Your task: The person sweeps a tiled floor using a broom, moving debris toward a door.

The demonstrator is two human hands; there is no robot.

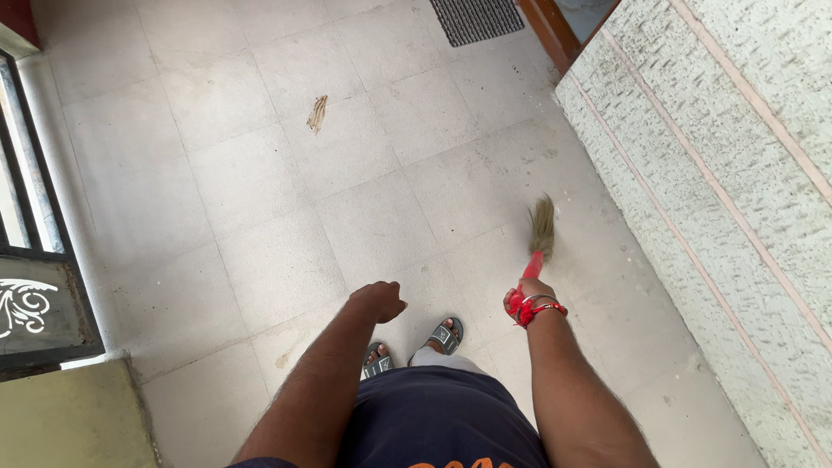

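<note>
My right hand [530, 296] grips the red handle of a short grass broom [541, 232], whose pale bristles point away from me over the floor tiles near the right wall. A red thread and bangles circle that wrist. My left hand [379, 301] hangs in front of me with its fingers curled shut and nothing in it. Below the hands my feet in grey sandals [446, 334] stand on the tiled floor [260, 173]. A small brown scrap of debris [317, 113] lies on the tiles farther ahead.
A rough textured wall [719, 147] runs along the right. A dark doormat [477, 17] lies at the top by a wooden door frame [550, 30]. A black metal gate [35, 260] stands at the left, with a greenish ledge [69, 416] below it.
</note>
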